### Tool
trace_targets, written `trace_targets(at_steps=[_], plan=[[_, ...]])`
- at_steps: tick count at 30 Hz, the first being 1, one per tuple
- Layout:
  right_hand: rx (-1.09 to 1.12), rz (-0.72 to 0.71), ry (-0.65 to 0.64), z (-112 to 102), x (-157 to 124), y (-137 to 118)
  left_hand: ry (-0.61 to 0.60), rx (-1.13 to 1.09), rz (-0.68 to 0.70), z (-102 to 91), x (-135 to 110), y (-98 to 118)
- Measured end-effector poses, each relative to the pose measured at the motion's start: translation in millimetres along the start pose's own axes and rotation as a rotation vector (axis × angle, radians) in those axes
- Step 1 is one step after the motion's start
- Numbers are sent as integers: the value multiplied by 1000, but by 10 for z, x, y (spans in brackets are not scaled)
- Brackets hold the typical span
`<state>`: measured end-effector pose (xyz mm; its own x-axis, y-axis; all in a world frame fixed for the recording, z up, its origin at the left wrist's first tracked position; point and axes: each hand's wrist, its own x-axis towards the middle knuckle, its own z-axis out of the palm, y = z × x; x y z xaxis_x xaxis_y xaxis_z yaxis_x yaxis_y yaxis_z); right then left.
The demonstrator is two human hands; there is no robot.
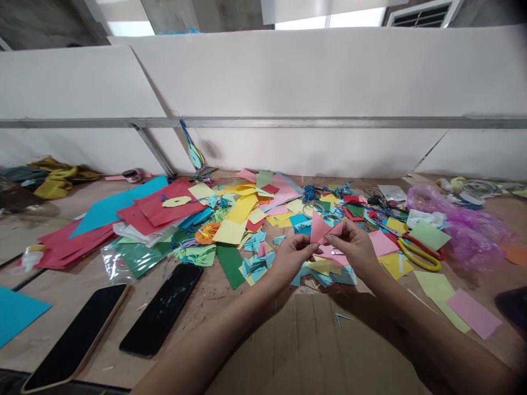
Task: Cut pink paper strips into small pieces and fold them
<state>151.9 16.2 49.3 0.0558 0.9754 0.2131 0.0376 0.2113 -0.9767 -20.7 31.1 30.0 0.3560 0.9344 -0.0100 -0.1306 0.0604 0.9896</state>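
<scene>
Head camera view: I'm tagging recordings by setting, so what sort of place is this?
Probably a craft workspace: red paper sheets and scissors lie on the cluttered table, and the left hand and right hand hold pink paper.

We cannot see the lower part of the pink paper (318, 226), covered by the fingers of the left hand (294, 255) and right hand (349, 241), and the shiny thing (335, 251) just below is too small to identify. At the near edge of the table (102, 345), both forearms hide part of the cardboard (304, 351), which the picture's bottom cuts off. Toward the left edge we get only part of a blue sheet (18, 315). By the right edge, a dark object (513, 307) runs out of view, unrecognisable to us. Near the far edge, the jar (132, 175) has lettering too small to read.
</scene>
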Motion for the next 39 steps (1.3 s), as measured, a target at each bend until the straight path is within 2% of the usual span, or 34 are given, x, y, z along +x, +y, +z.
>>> trace_targets(at_steps=[4,10,19,30,39], plan=[[40,38,-14,-13,16,-25,11,4,-1,-15,6,-13],[-55,124,-101,-96,74,59,-8,40,-6,-9,0,5],[17,113,35,-108,84,0,1,73,33,-74,-14,21],[-21,79,29,-77,67,-7,-15,54,47,-50,-26,41],[-19,135,14,-96,69,16,-5,84,63,-55,-15,5]])
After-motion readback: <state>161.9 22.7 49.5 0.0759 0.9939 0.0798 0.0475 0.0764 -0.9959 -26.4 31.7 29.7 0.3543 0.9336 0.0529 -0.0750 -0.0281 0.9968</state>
